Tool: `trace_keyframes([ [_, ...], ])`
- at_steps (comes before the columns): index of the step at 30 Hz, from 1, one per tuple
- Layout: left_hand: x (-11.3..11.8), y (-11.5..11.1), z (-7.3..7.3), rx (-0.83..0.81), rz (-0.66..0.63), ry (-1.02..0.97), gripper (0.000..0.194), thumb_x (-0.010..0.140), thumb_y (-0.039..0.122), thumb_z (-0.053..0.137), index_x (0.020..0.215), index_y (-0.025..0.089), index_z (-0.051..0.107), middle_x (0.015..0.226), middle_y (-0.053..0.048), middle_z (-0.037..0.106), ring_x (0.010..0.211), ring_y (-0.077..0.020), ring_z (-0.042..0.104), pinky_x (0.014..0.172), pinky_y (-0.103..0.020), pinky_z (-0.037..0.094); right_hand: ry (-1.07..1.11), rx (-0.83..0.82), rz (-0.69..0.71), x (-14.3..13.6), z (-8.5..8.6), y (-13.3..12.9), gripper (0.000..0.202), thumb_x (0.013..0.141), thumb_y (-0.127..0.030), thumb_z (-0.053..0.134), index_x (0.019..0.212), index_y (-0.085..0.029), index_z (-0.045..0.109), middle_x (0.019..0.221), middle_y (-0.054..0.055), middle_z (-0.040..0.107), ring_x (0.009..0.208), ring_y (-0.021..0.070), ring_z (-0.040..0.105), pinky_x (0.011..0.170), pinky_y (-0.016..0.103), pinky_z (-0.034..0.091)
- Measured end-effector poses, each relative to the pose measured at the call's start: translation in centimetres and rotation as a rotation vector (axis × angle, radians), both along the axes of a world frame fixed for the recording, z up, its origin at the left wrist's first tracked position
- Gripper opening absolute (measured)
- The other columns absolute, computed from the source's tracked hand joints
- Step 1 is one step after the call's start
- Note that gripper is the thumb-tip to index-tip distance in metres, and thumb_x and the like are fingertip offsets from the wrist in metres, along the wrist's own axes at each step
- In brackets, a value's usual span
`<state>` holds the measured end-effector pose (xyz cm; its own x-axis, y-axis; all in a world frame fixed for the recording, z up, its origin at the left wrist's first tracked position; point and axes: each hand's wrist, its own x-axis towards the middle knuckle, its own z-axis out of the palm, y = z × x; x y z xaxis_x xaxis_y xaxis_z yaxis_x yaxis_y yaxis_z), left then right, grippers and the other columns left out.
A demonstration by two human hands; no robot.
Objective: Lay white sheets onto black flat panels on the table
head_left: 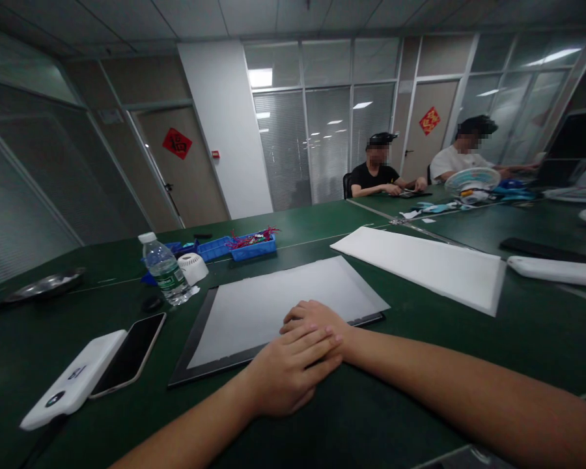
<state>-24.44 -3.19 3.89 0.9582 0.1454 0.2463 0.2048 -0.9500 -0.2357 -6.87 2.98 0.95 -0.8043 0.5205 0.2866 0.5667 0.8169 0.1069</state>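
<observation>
My left hand (293, 370) lies across the back of my right hand near the wrist, fingers stretched out and holding nothing. Beneath it, my right hand (313, 316) rests on the near edge of a white sheet (273, 293), its fingers loosely bent and partly covered. No object shows in it. The sheet lies slightly askew on a dark flat board (195, 361), whose left and front borders show. To the left of the board are a phone (129, 355) with a dark screen and a white flat device (73, 378) side by side.
A water bottle (165, 270) stands behind the phone, beside a white vented object (193, 267). Blue trays (254, 251), one with red wires, sit farther back. A long white panel (420, 267) lies to the right. Two people (378, 176) sit across the green table (303, 225).
</observation>
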Motion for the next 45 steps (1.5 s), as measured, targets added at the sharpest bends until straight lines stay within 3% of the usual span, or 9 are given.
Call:
trace_keyframes([
  [6,-8.3,1.0,-0.2,0.075,0.222,-0.093,0.058,0.092,0.026,0.057,0.15,0.023,0.053,0.158,-0.009,0.049,0.148,-0.031,0.043,0.125,-0.049,0.035,0.128,-0.03,0.015,0.4,0.5,-1.9,0.027,0.1,-0.035,0.055,0.113,-0.021,0.073,0.111,0.007,0.074,0.101,0.0227,0.064,0.087,0.038,0.048],
  [9,-12.1,2.8,-0.2,-0.121,0.635,-0.313,0.04,0.096,0.039,0.051,0.127,0.027,0.073,0.144,-0.005,0.065,0.14,-0.0319,0.054,0.124,-0.053,0.036,0.166,-0.034,0.048,0.5,0.8,-2.6,0.028,0.103,-0.033,0.05,0.117,-0.024,0.073,0.111,0.006,0.074,0.099,0.0208,0.065,0.085,0.036,0.047],
  [11,-13.8,4.0,0.0,-0.239,0.857,-0.438,0.048,0.102,0.043,0.036,0.12,0.024,0.076,0.134,-0.006,0.072,0.132,-0.0291,0.061,0.119,-0.049,0.043,0.175,-0.049,0.079,0.5,1.0,-2.8,0.028,0.102,-0.032,0.051,0.118,-0.023,0.073,0.112,0.007,0.074,0.1,0.0208,0.065,0.086,0.036,0.046],
  [19,-16.4,6.1,-0.6,-0.389,0.959,-0.365,0.039,0.093,0.045,0.052,0.112,0.027,0.081,0.135,-0.004,0.071,0.128,-0.0271,0.065,0.115,-0.043,0.047,0.185,-0.144,0.228,0.6,1.8,-3.4,0.042,0.104,-0.048,0.048,0.132,-0.024,0.066,0.13,0.01,0.069,0.12,0.0254,0.063,0.1,0.042,0.045],
  [24,-17.0,6.8,-1.5,-0.428,0.979,-0.393,0.038,0.091,0.043,0.053,0.111,0.027,0.081,0.135,-0.002,0.071,0.129,-0.0255,0.065,0.116,-0.04,0.046,0.226,-0.049,0.167,1.4,2.1,-2.7,0.048,0.102,-0.049,0.049,0.139,-0.022,0.063,0.137,0.012,0.066,0.13,0.0297,0.058,0.106,0.049,0.042],
  [29,-17.7,6.9,-1.7,-0.444,0.993,-0.424,0.038,0.091,0.043,0.054,0.111,0.026,0.081,0.134,-0.003,0.072,0.128,-0.0256,0.065,0.116,-0.038,0.045,0.216,0.175,-0.02,5.6,3.1,1.3,0.042,0.103,-0.044,0.05,0.133,-0.02,0.067,0.137,0.013,0.066,0.132,0.0311,0.055,0.11,0.051,0.038],
  [33,-18.5,7.1,-2.0,-0.446,1.017,-0.46,0.038,0.09,0.044,0.055,0.111,0.025,0.08,0.133,-0.003,0.073,0.127,-0.027,0.065,0.116,-0.039,0.045,0.258,0.281,-0.452,13.4,2.4,6.5,0.045,0.103,-0.04,0.045,0.131,-0.014,0.068,0.138,0.018,0.064,0.136,0.0322,0.05,0.113,0.051,0.034],
  [38,-19.3,7.6,-2.4,-0.438,1.042,-0.494,0.037,0.088,0.043,0.057,0.111,0.023,0.08,0.13,-0.003,0.074,0.126,-0.0263,0.066,0.116,-0.037,0.044,0.179,0.009,-1.006,22.6,-1.1,10.2,0.064,0.098,-0.052,0.056,0.146,-0.01,0.055,0.153,0.031,0.044,0.141,0.0419,0.04,0.107,0.057,0.033],
  [45,-20.1,8.2,-2.8,-0.408,1.171,-0.557,0.053,0.088,0.045,0.056,0.13,0.016,0.071,0.153,-0.012,0.055,0.139,-0.0299,0.055,0.121,-0.041,0.037,0.211,-0.236,-1.111,23.5,-2.3,10.4,0.073,0.095,-0.07,0.046,0.132,-0.012,0.068,0.129,0.035,0.059,0.109,0.0419,0.059,0.08,0.054,0.039],
])
